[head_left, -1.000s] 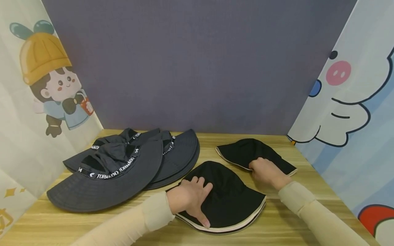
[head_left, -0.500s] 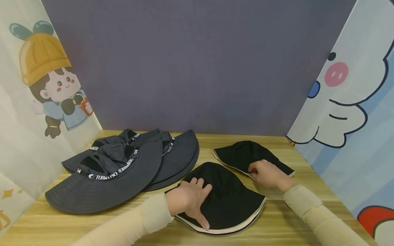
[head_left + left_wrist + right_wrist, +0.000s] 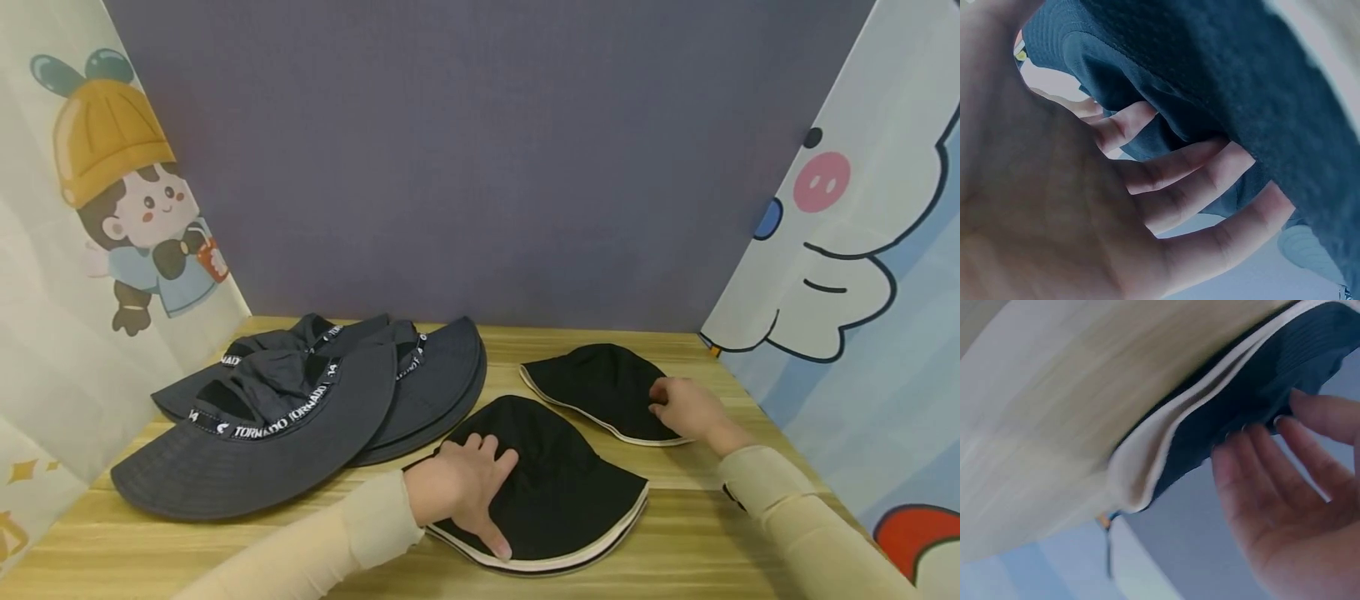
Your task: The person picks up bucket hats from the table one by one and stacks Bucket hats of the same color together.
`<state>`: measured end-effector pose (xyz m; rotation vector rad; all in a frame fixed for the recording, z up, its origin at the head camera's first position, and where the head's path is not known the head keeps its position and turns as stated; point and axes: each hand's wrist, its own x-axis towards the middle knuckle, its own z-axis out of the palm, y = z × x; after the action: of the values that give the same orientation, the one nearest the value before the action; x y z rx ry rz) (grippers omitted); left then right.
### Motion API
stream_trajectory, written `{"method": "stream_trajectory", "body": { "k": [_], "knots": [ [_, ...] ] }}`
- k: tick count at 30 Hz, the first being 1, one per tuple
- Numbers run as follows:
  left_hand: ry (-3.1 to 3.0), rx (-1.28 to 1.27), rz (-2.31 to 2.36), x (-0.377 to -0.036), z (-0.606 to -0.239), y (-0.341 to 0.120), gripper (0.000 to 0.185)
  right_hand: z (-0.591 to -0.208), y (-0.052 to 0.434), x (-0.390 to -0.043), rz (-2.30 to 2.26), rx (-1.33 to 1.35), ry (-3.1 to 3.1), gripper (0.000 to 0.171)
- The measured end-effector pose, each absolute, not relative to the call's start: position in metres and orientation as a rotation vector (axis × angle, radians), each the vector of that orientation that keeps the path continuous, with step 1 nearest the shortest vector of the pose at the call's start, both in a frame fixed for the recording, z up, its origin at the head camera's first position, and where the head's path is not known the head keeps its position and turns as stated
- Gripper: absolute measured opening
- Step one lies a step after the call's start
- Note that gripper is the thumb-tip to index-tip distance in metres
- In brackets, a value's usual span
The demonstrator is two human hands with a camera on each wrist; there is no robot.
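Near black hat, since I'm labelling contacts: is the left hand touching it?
Touching: the head view shows the left hand spread on the near black hat.

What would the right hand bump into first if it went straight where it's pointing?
The farther black hat. The right hand points at its side and may even be touching it; depth is unclear.

I am seeing the near hat [image 3: 558, 492] showing plain black with a cream edge, and the far hat [image 3: 600, 383] matching it. The wide-brimmed hats [image 3: 285, 475] are showing charcoal grey, their black bands [image 3: 258, 431] carrying white TORNADO lettering. Cream is colouring the sleeves [image 3: 378, 517], streaky yellow-brown grain is patterning the table [image 3: 675, 542], and slate purple is filling the backdrop [image 3: 480, 167].
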<state>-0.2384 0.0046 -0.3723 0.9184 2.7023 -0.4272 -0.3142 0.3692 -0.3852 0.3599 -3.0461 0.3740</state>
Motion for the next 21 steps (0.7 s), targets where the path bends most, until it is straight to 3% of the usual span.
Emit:
{"method": "stream_trajectory", "body": {
  "k": [13, 21],
  "knots": [
    [2.697, 0.907, -0.424, -0.238, -0.371, 0.006, 0.11, -0.383, 0.412, -0.322, 0.391, 0.017, -3.194, 0.064],
    [2.7, 0.903, -0.411, -0.239, -0.371, 0.005, 0.11, -0.388, 0.411, -0.325, 0.429, -0.04, -3.232, 0.06]
  ]
}}
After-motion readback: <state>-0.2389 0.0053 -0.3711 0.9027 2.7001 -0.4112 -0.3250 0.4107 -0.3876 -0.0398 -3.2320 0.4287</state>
